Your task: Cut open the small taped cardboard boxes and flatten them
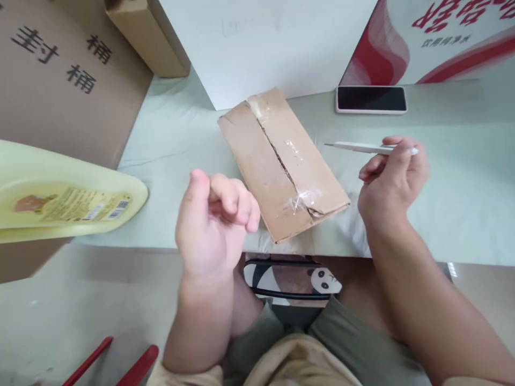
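head: box (277, 166) slants far-left between right grip (390, 185), pinching pen-like tool (358, 146), and nearer left grip (215, 228), half-curled, empty.

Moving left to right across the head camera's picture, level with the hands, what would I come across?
Pale yellow container → left hand → taped cardboard box → right hand.

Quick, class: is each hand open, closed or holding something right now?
Left hand: open, fingers loosely curled, nothing seen in it.
Right hand: closed, holding a slim white tool.
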Motion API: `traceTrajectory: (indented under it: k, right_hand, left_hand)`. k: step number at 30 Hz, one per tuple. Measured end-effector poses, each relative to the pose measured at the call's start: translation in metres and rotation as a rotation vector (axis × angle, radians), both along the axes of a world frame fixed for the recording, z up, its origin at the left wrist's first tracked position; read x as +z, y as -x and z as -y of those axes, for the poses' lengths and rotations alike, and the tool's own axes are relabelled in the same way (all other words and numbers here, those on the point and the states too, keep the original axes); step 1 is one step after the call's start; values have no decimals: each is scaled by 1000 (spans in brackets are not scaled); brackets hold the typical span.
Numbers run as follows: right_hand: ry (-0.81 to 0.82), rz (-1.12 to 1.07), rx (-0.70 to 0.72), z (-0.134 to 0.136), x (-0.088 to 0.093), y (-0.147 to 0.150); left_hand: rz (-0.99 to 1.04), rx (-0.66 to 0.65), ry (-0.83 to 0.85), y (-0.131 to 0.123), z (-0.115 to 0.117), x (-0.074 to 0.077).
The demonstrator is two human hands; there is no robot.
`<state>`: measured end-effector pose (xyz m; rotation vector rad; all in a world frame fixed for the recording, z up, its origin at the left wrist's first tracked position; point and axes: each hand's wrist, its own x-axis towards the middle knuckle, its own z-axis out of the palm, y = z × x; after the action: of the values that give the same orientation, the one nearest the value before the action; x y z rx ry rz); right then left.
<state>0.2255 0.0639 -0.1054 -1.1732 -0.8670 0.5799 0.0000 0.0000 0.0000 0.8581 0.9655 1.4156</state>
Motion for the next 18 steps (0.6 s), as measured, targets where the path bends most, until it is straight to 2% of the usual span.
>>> traceTrajectory:
  k: [2, 4, 10, 12, 15, 18]
  right_hand:
    - [5, 3, 1, 1, 0, -1]
    - [9, 8, 0, 1, -1, -2]
    - [-32, 28, -13, -5, -9, -8]
    - [-39, 23, -1, -6, -10, -6]
    - [-34, 21, 11, -7, -6, -2]
    - [9, -66, -15, -6, 5, -2]
  left_hand:
    - [-17, 80, 58, 4, -3, -3]
    - [-66, 103, 92, 9, -2, -8]
    - [-181, -9, 23, 19, 0, -16]
    - [-220, -3, 23, 21, 0, -17]
    - [-275, 80, -23, 20, -1, -21]
    - [-314, 226, -224, 18, -1, -28]
